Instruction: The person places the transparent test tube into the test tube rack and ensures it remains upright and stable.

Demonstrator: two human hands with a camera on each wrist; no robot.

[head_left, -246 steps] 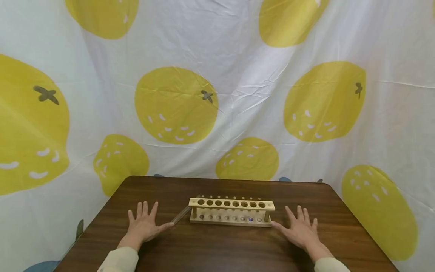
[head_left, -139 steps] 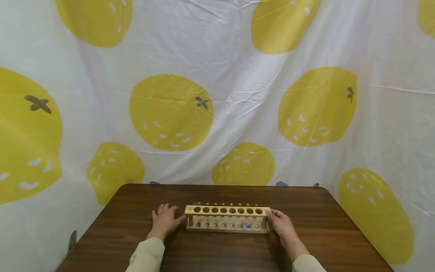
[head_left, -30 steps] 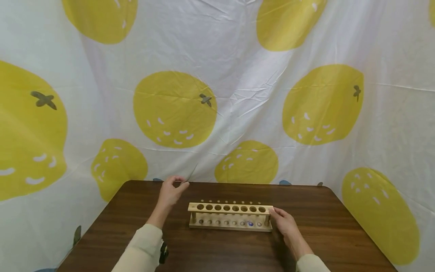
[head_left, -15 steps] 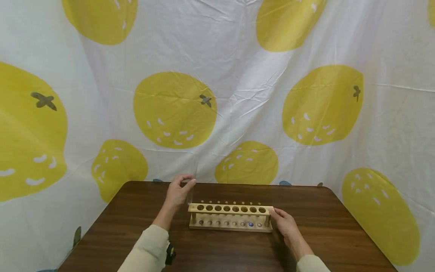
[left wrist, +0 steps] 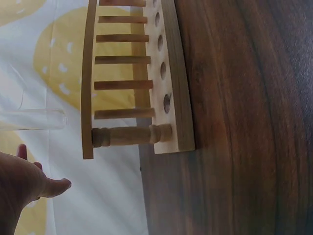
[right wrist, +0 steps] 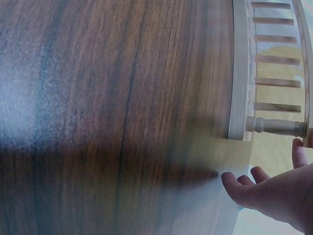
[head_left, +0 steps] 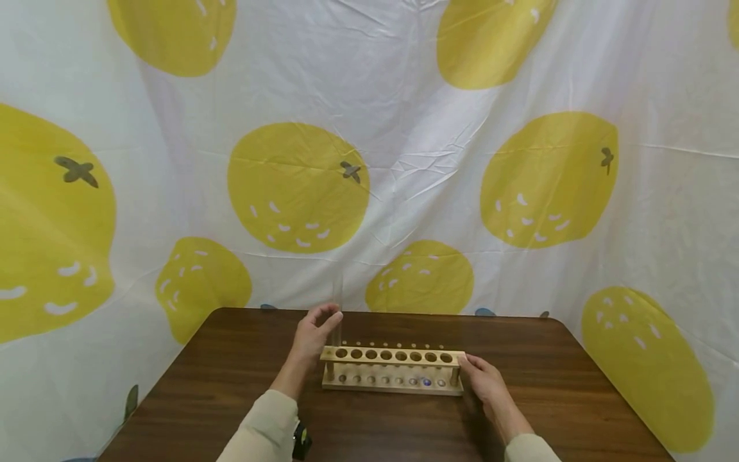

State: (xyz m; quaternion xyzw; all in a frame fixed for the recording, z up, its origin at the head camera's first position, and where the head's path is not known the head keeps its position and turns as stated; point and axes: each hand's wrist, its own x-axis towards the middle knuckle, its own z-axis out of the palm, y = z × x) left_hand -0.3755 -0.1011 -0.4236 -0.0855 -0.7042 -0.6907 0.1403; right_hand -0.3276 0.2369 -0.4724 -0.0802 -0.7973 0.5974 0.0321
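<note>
A clear glass test tube (head_left: 337,290) stands nearly upright, pinched between the thumb and fingers of my left hand (head_left: 312,335). Its rounded lower end (left wrist: 59,119) is above the top bar of the wooden test tube rack (head_left: 392,362), near the leftmost hole (head_left: 342,353), as the left wrist view shows. At the rack's other end, my right hand (head_left: 486,384) grips the top bar between thumb and fingers. In the right wrist view the other fingers (right wrist: 234,188) of that hand hang loose below the bar. The rack sits level, with a row of round holes over matching hollows.
A dark brown wooden table (head_left: 392,430) carries the rack. A row of short pegs (left wrist: 122,59) runs along the rack's back. A bluish spot (head_left: 426,382) shows in one hollow near the right end. Behind the table hangs a white cloth (head_left: 416,192) printed with lemons.
The tube lay on the table left of the rack; my left hand has lifted it, turned it upright and brought it right, over the rack's left end. My right hand took the rack's right end.
</note>
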